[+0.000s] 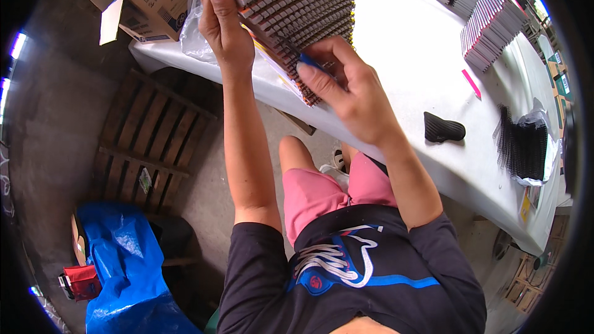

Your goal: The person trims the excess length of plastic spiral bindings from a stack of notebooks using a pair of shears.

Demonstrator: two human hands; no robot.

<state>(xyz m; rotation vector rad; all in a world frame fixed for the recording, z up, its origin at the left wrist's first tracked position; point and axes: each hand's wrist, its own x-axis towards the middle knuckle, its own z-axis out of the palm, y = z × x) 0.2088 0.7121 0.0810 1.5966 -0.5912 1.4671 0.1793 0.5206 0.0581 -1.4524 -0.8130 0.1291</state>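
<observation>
A tall stack of spiral-bound notebooks (309, 0) stands at the table's near edge, its dark coil bindings turned toward me. My left hand (230, 25) grips the left end of the stack, thumb up and fingers reaching over the covers. Against the lower coils, my right hand (352, 83) is closed around a small blue-handled tool (312, 62). The tool's tip lies among the bindings, and its exact kind is mostly hidden by my fingers.
On the white table (408, 68) lie a black ribbed piece (443, 128), a pink strip (471, 83) and a bundle of black coils (523, 142). More bound stacks (492, 25) stand far right. An opened cardboard box (164, 0) sits at left, above a wooden pallet (145, 136).
</observation>
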